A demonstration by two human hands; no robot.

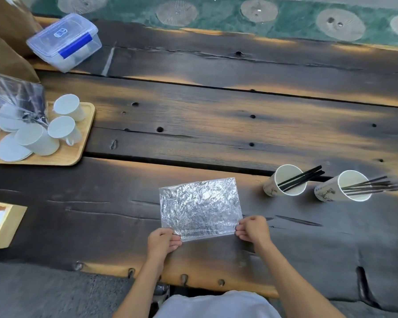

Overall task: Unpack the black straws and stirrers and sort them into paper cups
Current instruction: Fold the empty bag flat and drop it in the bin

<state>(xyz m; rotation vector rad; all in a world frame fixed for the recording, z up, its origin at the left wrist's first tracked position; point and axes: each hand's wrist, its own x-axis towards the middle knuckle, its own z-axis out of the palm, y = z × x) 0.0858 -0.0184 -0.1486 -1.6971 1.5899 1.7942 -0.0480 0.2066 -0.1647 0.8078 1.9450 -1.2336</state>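
Both hands pinch the near corners of a flat, crinkled clear bag (200, 207) that lies on the dark table (216, 125): the left hand (162, 241) holds the near left corner, the right hand (253, 229) the near right one, the two set apart by the bag's width. The bag looks empty and pressed flat. To the right stand two paper cups, the near cup (285, 180) with a few broad black stirrers (301, 177) leaning out, the far cup (345, 185) with thinner black straws (375, 185). So the sorting looks done for this pack, and the step in hand seems to be smoothing or folding the spent wrapper. Next, by my guess, comes folding it over or setting it aside; another clear pack (14, 92) lies over the tray (87, 125) of white cups at left, perhaps the next to open
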